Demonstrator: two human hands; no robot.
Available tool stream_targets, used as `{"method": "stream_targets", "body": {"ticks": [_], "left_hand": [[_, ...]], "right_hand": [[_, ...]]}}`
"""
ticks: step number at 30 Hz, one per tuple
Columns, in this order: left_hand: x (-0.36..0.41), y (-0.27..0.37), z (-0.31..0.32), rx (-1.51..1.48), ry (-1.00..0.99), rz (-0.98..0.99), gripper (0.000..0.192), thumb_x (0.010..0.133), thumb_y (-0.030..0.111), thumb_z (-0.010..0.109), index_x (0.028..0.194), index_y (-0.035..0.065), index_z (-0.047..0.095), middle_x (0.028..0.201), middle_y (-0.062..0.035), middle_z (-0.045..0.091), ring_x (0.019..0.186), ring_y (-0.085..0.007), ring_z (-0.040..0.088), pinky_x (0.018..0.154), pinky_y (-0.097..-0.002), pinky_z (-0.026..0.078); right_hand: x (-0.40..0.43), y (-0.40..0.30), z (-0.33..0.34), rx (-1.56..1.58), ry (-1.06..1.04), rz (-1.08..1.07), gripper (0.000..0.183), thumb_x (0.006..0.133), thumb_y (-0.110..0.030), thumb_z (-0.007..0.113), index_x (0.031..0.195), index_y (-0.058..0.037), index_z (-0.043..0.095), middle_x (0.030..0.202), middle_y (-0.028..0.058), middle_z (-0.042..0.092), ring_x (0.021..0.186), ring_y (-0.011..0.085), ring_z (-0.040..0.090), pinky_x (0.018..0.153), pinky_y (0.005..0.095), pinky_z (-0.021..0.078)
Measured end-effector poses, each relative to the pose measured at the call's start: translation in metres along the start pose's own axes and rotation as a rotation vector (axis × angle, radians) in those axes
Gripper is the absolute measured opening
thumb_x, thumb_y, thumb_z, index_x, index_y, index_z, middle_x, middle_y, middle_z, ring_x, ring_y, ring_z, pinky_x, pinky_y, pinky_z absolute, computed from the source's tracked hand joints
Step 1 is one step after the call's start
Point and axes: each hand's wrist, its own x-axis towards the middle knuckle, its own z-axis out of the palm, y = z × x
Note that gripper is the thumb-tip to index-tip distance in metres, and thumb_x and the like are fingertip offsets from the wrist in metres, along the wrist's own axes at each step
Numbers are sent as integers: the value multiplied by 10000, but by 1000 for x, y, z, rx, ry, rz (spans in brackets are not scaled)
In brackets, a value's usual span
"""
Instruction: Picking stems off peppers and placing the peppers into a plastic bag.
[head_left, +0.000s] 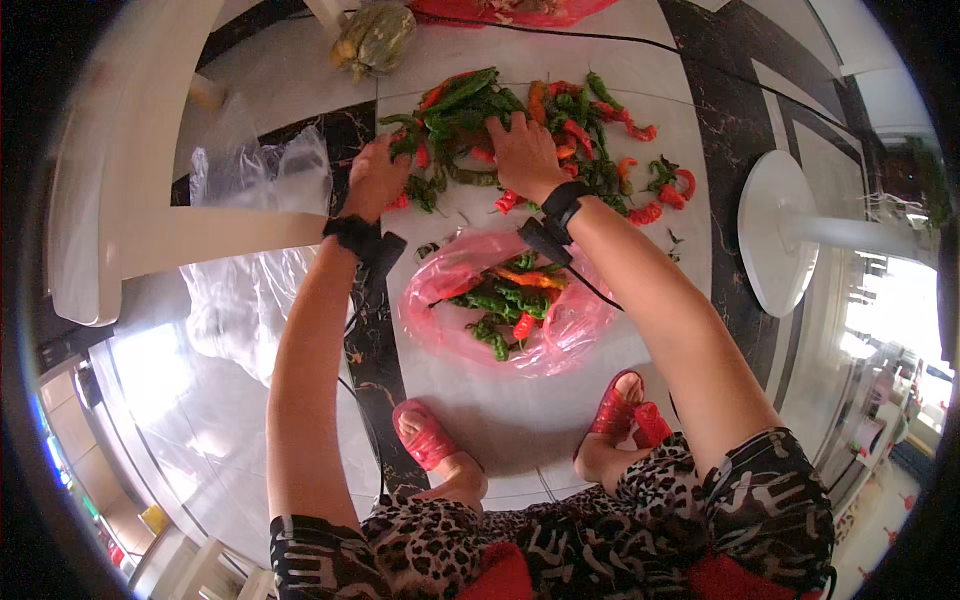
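A loose pile of green and red chili peppers is spread over the floor in front of me. At the pile's left edge, my left hand touches a few peppers; its fingertips are partly hidden among them. My right hand lies palm down over the middle, fingers spread, beside a heap of long green peppers. What lies under its palm is out of sight. Nearer to me, an opened pink plastic bag holds several green, red and orange peppers.
A clear plastic bag lies left, by a white furniture leg. A squash-like gourd and a red bag are at the back. A black cable crosses there. On the right is a white round base.
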Motion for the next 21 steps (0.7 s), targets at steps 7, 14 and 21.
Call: {"method": "stream_targets", "body": {"ticks": [7,14,21], "left_hand": [[22,18,37,78,-113,-186,401,770,363,646,951,7,607,964,-239,640,887,-406,622,727,-510,512],[39,-15,10,156,-424,7,426,762,352,670,982,-10,621,994,-207,654,928,-372,635,810,-427,518],[-2,26,-30,-106,-247,-64,383,730,294,697,1029,60,652,1088,-173,627,1047,-329,580,886,-405,463]], "right_hand": [[12,14,-4,21,40,78,350,827,-122,590,1116,32,468,1060,225,501,994,402,508,828,515,418],[5,-7,-8,169,-38,-109,376,838,-187,571,1117,45,472,1096,249,502,1037,415,498,817,502,423],[-17,-6,21,-7,20,-376,345,724,-123,612,1042,10,596,985,169,626,1007,347,562,822,533,442]]}}
